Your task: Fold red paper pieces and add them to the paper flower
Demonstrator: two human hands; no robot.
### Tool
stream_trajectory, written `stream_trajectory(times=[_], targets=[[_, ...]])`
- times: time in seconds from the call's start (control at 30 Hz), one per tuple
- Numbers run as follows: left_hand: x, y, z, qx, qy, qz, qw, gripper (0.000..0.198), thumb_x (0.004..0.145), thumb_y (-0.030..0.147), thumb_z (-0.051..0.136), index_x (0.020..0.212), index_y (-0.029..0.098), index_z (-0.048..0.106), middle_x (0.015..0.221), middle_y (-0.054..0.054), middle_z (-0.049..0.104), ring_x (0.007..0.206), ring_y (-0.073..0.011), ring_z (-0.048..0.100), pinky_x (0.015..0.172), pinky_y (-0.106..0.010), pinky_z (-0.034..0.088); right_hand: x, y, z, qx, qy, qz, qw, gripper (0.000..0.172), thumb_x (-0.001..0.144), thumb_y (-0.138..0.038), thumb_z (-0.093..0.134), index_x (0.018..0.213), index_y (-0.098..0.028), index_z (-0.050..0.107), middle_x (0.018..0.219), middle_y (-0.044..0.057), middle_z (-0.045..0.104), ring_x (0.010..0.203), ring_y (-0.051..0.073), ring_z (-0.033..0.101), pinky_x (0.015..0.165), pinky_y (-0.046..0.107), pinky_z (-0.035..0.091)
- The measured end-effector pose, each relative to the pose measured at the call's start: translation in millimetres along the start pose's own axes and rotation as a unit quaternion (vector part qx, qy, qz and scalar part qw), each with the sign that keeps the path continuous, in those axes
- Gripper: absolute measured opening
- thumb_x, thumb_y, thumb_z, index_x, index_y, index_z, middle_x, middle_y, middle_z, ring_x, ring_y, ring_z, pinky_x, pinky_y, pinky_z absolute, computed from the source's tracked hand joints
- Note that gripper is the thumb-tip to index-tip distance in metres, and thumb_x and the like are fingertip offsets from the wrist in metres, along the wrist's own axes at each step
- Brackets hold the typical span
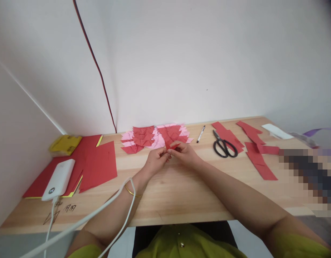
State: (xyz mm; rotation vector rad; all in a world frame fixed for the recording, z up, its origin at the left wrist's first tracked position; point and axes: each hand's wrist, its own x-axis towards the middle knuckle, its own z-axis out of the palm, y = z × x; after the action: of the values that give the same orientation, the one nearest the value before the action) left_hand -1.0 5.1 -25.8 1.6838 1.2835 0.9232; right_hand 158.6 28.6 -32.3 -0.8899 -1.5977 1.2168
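Observation:
Near the middle of the table my left hand (156,160) and my right hand (185,154) meet, fingertips pinched together. Between them is a small piece of red paper (175,146), partly folded. My fingers hide much of it, so its full shape cannot be made out. Just behind the hands lie folded red paper pieces (143,136) with pointed edges. Pink folded pieces (157,142) of similar shape lie among them in overlapping rows.
Red sheets (99,166), a white power bank (59,179) with a cable and a yellow packet (65,145) are at left. To the right lie a pen (201,134), black-handled scissors (224,147), red paper strips (258,161) and a white strip (277,131). The cable crosses my left forearm.

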Motion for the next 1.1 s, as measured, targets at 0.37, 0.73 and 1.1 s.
stream_trajectory(times=[0.37, 0.73, 1.1], targets=[[-0.7, 4.7, -1.9, -0.009, -0.030, 0.016, 0.999, 0.018, 0.080, 0.029, 0.052, 0.071, 0.016, 0.060, 0.063, 0.000, 0.059, 0.056, -0.0104, 0.051, 0.052, -0.021, 0.038, 0.7, -2.2, -3.2, -0.008, -0.004, 0.010, 1.000, 0.024, 0.076, -0.042, 0.061, 0.078, -0.018, 0.058, 0.069, 0.001, 0.061, 0.065, 0.013, 0.057, 0.061, 0.025, 0.046], [-2.7, 9.0, -0.8, -0.051, -0.007, -0.009, 0.999, 0.016, 0.077, 0.028, 0.055, 0.067, 0.016, 0.057, 0.059, 0.002, 0.057, 0.052, -0.0086, 0.049, 0.049, -0.020, 0.037, 0.5, -4.4, -2.9, 0.013, -0.015, 0.002, 1.000, 0.027, 0.074, -0.044, 0.063, 0.081, -0.018, 0.057, 0.069, 0.000, 0.060, 0.065, 0.013, 0.057, 0.062, 0.027, 0.046], [2.8, 3.0, -0.6, -0.097, 0.017, -0.022, 0.995, 0.011, 0.072, 0.021, 0.058, 0.082, 0.015, 0.058, 0.068, 0.001, 0.058, 0.056, -0.0088, 0.053, 0.053, -0.020, 0.040, 0.7, -2.6, -4.9, -0.076, -0.016, -0.033, 0.996, 0.019, 0.078, -0.036, 0.061, 0.081, -0.017, 0.063, 0.079, 0.003, 0.065, 0.074, 0.016, 0.059, 0.066, 0.028, 0.046]])
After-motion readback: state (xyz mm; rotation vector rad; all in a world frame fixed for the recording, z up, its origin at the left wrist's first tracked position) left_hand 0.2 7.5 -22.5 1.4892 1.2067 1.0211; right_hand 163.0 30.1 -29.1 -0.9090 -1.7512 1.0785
